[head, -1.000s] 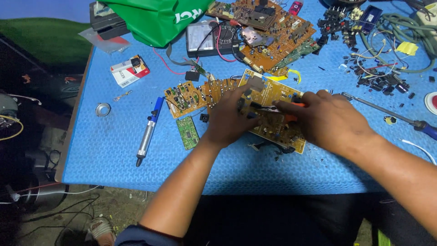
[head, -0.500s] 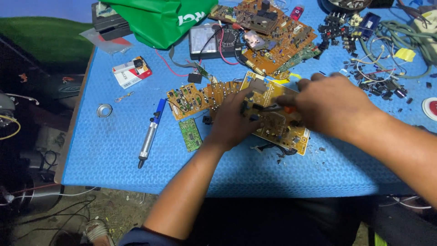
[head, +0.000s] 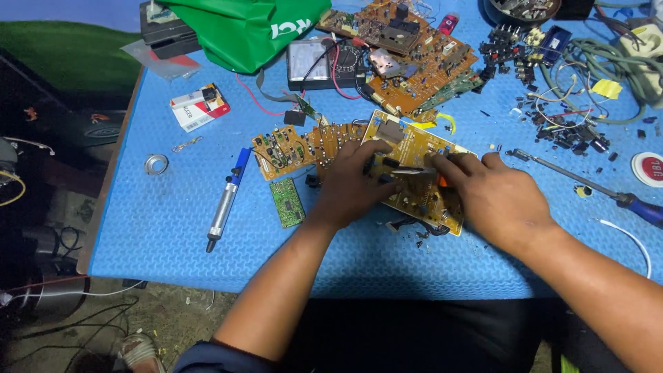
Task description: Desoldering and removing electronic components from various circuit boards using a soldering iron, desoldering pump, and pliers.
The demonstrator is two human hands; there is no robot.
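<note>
Showing the hands: both are laid on one yellow circuit board (head: 414, 148) at the middle of the blue table (head: 166, 228).
Left hand (head: 352, 183): pressed palm-down on the near left part of the board, fingers curled, thumb and forefinger closed on a small dark component at the board's centre.
Right hand (head: 494, 193): laid on the near right part of the board, fingers drawn together and pinching a thin tool with an orange grip (head: 442, 181), its tip pointed left toward the left fingertips.
Yellow circuit board: seen lying flat, slightly turned, its far edge uncovered, its near edge partly hidden by the hands.
Small boards: two orange-brown boards (head: 280, 148) are placed just left of the yellow one, touching it; a small green board (head: 286, 202) lies near of them.
Desoldering pump (head: 224, 204): blue and silver, laid lengthwise to the left of the green board.
Solder ring (head: 157, 164): set farther left, near the table's edge.
Screwdriver (head: 587, 183): long shaft, blue handle, laid to the right of the right hand.
Large brown board (head: 421, 59): stacked at the far side, beside a multimeter (head: 324, 63) with red and black leads.
Green bag (head: 242, 27): placed at the far left.
Loose parts and cables (head: 580, 76): scattered at the far right.
</note>
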